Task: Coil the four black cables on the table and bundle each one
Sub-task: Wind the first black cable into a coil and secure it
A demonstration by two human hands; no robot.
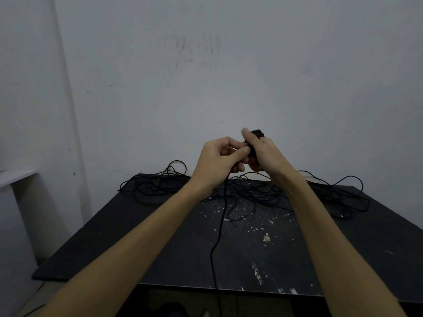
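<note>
A person's right hand point(263, 154) grips one small coil point(255, 145) of black cable above a dark table point(137, 236); the left hand point(217, 163) pinches its trailing strand point(217, 236). Loose cables point(263, 193), number unclear, tangle along the far edge.

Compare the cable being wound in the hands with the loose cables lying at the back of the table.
The held cable is packed into a tight coil; the loose cables sprawl in wide tangled loops. The held cable is raised, gripped by the right hand and fed by the left hand; the loose cables rest untouched on the table. Both are thin and black.
</note>
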